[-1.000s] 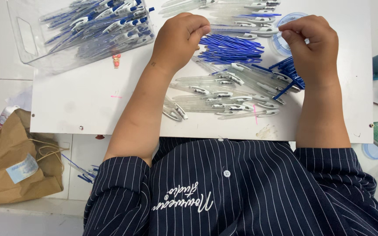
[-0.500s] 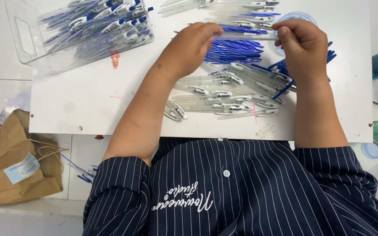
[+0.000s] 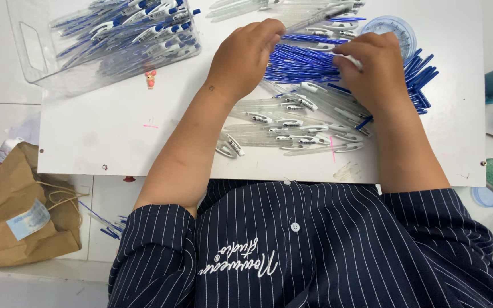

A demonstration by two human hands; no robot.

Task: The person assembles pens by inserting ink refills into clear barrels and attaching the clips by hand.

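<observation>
In the upper middle of the frame the left hand (image 3: 245,57) has its fingers (image 3: 269,31) curled shut around the near end of a clear pen barrel (image 3: 315,17), which slants up and to the right from the fingertips over the heap. The right hand (image 3: 375,71), just to the right, is bent with its fingers (image 3: 349,54) pinched over the pile of blue refills (image 3: 303,60); whether they grip one I cannot tell. The refills lie between and under both hands, too many to count, with more fanned out at the right (image 3: 420,80). Below the hands lies a spread of clear barrels with white clips (image 3: 292,128), a dozen or more. One clear plastic box (image 3: 29,48) of assembled pens sits at upper left on the white table (image 3: 115,137), one small pink figure (image 3: 151,78) beside it, one round clear lid (image 3: 397,25) at upper right, and one brown paper bag (image 3: 12,211) at lower left.
</observation>
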